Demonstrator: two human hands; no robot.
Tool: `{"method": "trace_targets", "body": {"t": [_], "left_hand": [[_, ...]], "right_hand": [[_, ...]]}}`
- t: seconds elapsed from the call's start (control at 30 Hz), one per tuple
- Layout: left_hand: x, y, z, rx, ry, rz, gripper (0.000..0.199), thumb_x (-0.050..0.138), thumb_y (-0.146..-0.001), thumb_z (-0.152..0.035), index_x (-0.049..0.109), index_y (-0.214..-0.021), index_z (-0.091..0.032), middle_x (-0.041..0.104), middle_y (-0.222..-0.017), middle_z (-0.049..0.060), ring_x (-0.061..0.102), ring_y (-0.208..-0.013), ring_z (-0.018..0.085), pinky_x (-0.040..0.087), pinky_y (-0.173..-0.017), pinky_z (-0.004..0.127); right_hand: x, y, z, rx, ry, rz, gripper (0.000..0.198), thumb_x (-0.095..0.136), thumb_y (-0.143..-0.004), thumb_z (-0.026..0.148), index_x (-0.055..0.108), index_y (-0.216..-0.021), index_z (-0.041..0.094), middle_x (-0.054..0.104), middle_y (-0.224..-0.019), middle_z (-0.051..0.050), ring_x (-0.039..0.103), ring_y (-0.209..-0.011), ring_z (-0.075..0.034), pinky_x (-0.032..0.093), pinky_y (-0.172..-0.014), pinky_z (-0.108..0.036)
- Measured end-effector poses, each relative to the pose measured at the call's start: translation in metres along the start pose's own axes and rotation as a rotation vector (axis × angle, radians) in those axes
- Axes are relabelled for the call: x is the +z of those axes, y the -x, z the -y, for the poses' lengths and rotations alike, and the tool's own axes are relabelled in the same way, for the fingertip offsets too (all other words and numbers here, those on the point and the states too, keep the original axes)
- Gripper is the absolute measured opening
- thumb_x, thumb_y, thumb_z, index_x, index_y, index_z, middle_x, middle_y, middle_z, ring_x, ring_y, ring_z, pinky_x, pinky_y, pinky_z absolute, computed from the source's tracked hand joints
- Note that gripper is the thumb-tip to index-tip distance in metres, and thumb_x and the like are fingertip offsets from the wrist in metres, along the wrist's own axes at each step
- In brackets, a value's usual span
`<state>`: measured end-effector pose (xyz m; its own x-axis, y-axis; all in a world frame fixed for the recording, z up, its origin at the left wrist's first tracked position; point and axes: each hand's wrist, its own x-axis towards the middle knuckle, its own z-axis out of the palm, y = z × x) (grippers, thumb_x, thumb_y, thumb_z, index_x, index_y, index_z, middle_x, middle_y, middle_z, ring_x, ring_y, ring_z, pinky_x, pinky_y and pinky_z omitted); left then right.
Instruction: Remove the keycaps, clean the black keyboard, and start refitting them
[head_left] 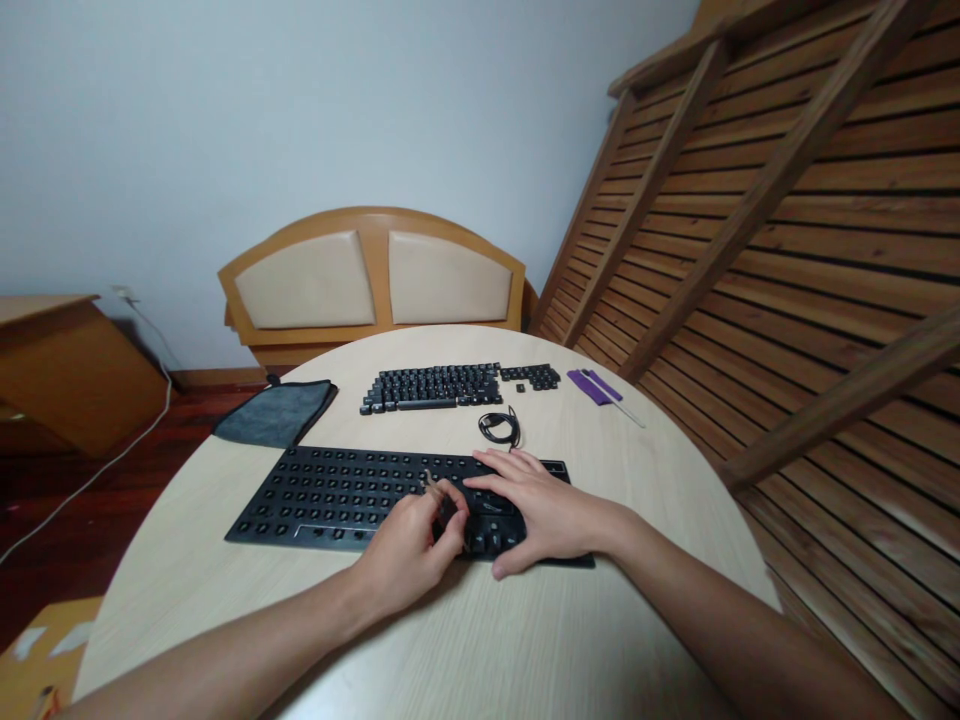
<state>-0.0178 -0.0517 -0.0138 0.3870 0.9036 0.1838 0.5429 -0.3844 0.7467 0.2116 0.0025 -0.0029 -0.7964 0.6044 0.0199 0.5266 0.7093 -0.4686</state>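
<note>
A round, pale wood-grain table point(667, 480) bears a black rectangular keyboard base point(330, 490), its long axis running left to right before the person, its outlined space-bar slot on the near side. Farther back lie loose black keycaps point(439, 385) in keyboard-like rows, and a grey-green cloth with dark edging point(274, 413). The right hand point(551, 505) lies spread over the base's right end, gripping nothing visible; the left hand point(411, 548) is curled, finger and thumb nearly meeting. Smaller are a folded purple cloth point(595, 388), a coiled black cable point(516, 432) and, pinched in the left fingers, a thin tan object point(432, 485), too small to identify.
</note>
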Motion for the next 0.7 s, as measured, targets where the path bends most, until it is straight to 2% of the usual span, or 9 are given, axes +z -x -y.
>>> {"method": "trace_targets", "body": {"t": [0.07,0.17,0.23,0.3,0.43,0.7], "left_hand": [[-0.002,0.000,0.001,0.053,0.005,0.040,0.020,0.041,-0.100,-0.031,0.056,-0.095,-0.018,0.064,-0.073,0.002,0.061,-0.066,0.018,0.043,-0.065,0.029],[-0.004,0.001,0.006,0.081,0.064,0.070,0.023,0.036,-0.103,-0.033,0.054,-0.098,-0.018,0.063,-0.080,0.003,0.060,-0.071,0.018,0.045,-0.069,0.030],[-0.004,0.001,0.009,0.082,0.110,0.075,0.025,0.034,-0.104,-0.034,0.052,-0.097,-0.019,0.062,-0.086,0.004,0.059,-0.073,0.017,0.046,-0.072,0.030],[-0.005,0.002,0.010,0.076,0.138,0.082,0.026,0.034,-0.104,-0.036,0.052,-0.097,-0.019,0.060,-0.088,0.004,0.058,-0.075,0.017,0.047,-0.073,0.031],[-0.006,0.002,0.009,0.042,0.166,0.094,0.027,0.033,-0.104,-0.038,0.052,-0.104,-0.019,0.058,-0.084,0.003,0.057,-0.074,0.017,0.047,-0.072,0.031],[-0.005,0.001,0.009,0.026,0.186,0.072,0.026,0.032,-0.105,-0.034,0.053,-0.102,-0.019,0.056,-0.081,0.001,0.055,-0.072,0.017,0.044,-0.070,0.030]], "right_hand": [[0.000,-0.002,0.003,-0.017,-0.003,-0.020,0.089,0.083,-0.065,0.054,0.050,-0.142,0.024,0.026,-0.162,-0.016,0.016,-0.150,-0.035,0.013,-0.120,-0.056],[0.001,-0.005,0.006,-0.095,-0.042,-0.072,0.057,0.081,-0.070,0.049,0.065,-0.120,0.025,0.040,-0.156,-0.011,0.026,-0.147,-0.032,0.019,-0.119,-0.054],[0.003,-0.007,0.006,-0.178,-0.079,-0.104,0.037,0.080,-0.074,0.046,0.070,-0.102,0.024,0.052,-0.147,-0.009,0.035,-0.143,-0.029,0.025,-0.117,-0.051],[0.005,-0.008,0.006,-0.239,-0.101,-0.117,0.027,0.080,-0.076,0.043,0.070,-0.090,0.023,0.063,-0.133,-0.008,0.046,-0.135,-0.027,0.028,-0.116,-0.050],[0.010,-0.009,0.008,-0.230,-0.108,-0.142,0.020,0.080,-0.076,0.037,0.068,-0.081,0.022,0.072,-0.113,-0.006,0.060,-0.119,-0.024,0.022,-0.117,-0.055],[0.012,-0.009,0.015,-0.178,-0.144,-0.176,0.018,0.079,-0.074,0.029,0.063,-0.076,0.021,0.073,-0.104,-0.004,0.061,-0.118,-0.023,0.018,-0.117,-0.057]]}}
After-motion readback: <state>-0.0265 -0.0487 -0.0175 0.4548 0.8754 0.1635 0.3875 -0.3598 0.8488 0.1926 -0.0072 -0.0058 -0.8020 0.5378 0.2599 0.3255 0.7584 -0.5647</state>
